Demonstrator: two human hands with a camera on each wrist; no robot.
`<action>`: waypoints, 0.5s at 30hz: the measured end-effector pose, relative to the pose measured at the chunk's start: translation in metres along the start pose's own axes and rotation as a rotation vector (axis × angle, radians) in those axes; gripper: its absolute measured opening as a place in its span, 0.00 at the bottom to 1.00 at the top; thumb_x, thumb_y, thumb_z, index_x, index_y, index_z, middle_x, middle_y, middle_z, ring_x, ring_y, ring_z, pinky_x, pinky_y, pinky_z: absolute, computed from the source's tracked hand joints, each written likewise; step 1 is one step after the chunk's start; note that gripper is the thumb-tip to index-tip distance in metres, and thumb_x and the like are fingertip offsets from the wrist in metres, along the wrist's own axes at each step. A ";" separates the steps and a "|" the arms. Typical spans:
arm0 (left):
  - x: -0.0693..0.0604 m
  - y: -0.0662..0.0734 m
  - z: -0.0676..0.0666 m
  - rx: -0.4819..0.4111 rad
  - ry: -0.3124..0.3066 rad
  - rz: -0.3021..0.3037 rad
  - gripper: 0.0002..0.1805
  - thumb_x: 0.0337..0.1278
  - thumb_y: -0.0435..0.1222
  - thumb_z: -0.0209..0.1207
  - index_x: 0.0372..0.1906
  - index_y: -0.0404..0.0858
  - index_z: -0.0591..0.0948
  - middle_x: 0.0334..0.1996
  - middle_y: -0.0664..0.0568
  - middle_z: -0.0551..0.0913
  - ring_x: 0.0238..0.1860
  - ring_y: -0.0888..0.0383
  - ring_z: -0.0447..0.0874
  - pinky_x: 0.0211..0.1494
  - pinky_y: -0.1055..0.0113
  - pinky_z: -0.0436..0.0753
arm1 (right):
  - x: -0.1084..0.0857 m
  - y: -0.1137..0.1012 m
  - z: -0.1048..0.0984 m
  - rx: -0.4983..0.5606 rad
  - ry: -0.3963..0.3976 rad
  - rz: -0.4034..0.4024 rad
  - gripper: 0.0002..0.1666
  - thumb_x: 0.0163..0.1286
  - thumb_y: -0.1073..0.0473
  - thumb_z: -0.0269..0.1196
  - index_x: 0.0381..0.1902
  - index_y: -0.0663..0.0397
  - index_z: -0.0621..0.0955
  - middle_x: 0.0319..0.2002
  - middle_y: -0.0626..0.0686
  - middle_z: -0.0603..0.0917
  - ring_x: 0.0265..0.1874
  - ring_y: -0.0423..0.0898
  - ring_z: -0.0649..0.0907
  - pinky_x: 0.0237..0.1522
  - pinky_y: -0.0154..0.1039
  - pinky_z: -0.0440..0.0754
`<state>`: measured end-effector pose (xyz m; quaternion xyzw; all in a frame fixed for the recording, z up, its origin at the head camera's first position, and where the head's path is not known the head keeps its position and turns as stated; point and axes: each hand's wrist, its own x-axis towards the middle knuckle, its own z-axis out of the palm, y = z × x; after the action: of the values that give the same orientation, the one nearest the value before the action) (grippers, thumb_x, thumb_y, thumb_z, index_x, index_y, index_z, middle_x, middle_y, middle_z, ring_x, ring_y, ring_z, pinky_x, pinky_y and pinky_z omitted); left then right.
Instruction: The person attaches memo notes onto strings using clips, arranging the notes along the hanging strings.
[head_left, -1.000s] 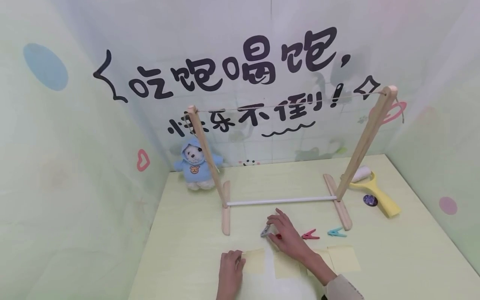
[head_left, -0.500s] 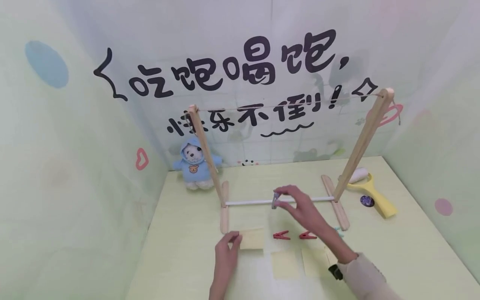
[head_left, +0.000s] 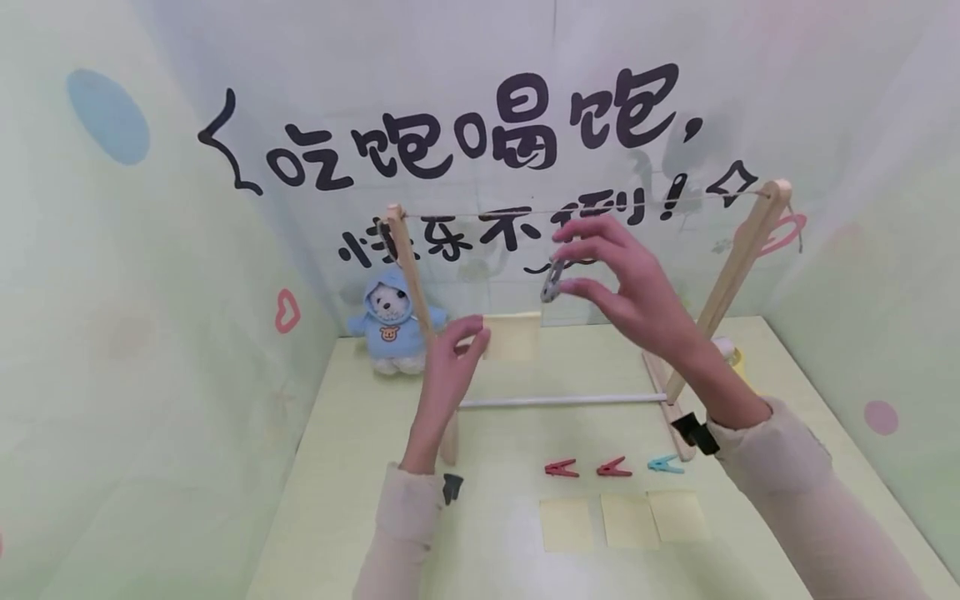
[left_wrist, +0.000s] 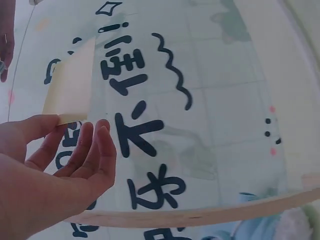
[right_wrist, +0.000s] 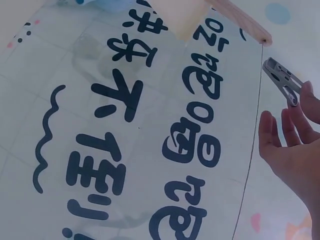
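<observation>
My left hand [head_left: 453, 354] pinches a pale yellow paper square [head_left: 513, 337] by its left edge, holding it up beside the left post of a wooden frame. In the left wrist view the paper [left_wrist: 75, 85] stands out past thumb and fingers. My right hand [head_left: 633, 287] pinches a grey clothespin [head_left: 552, 282] between thumb and fingers, to the right of the paper and a little higher. A thin string [head_left: 517, 214] runs between the tops of the two posts; both hands are below it in the head view. The clothespin [right_wrist: 281, 82] looks closed in the right wrist view.
Two red clothespins [head_left: 615, 468] and a teal clothespin [head_left: 666, 464] lie on the table above three more paper squares [head_left: 566, 525]. A white rod [head_left: 562, 401] joins the frame's feet. A plush toy [head_left: 390, 325] sits behind the left post. My right arm partly hides a yellow-handled roller [head_left: 738, 358].
The left hand has lifted the paper square off the table toward the string. The right hand has picked up the grey clothespin and raised it.
</observation>
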<state>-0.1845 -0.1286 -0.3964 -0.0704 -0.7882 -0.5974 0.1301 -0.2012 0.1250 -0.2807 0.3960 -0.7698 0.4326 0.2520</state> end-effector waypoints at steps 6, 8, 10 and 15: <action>0.043 0.040 -0.002 -0.085 0.001 0.060 0.14 0.78 0.31 0.64 0.59 0.26 0.86 0.64 0.36 0.86 0.67 0.42 0.84 0.70 0.54 0.84 | 0.045 -0.002 -0.014 0.020 0.050 0.061 0.15 0.67 0.77 0.73 0.51 0.75 0.86 0.60 0.64 0.84 0.63 0.36 0.79 0.68 0.30 0.75; 0.054 0.051 -0.003 -0.105 0.013 0.076 0.15 0.79 0.32 0.63 0.60 0.27 0.85 0.63 0.36 0.86 0.67 0.43 0.85 0.71 0.55 0.84 | 0.060 -0.003 -0.018 0.008 0.069 0.077 0.14 0.68 0.76 0.73 0.50 0.74 0.87 0.59 0.63 0.85 0.61 0.34 0.78 0.68 0.32 0.74; 0.062 0.060 -0.005 -0.135 0.027 0.082 0.16 0.80 0.32 0.63 0.62 0.27 0.84 0.62 0.35 0.87 0.67 0.43 0.86 0.72 0.56 0.83 | 0.075 -0.004 -0.020 -0.010 0.079 0.087 0.13 0.69 0.75 0.73 0.50 0.73 0.88 0.57 0.62 0.85 0.59 0.33 0.78 0.67 0.33 0.74; 0.073 0.071 -0.010 -0.178 0.047 0.081 0.17 0.80 0.33 0.63 0.63 0.27 0.85 0.62 0.35 0.87 0.68 0.44 0.86 0.73 0.55 0.82 | 0.097 -0.002 -0.016 -0.035 0.070 0.113 0.12 0.70 0.72 0.74 0.50 0.70 0.90 0.54 0.59 0.86 0.57 0.36 0.79 0.63 0.32 0.74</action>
<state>-0.2341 -0.1213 -0.3074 -0.0997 -0.7251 -0.6609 0.1659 -0.2535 0.1003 -0.2008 0.3321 -0.7892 0.4460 0.2607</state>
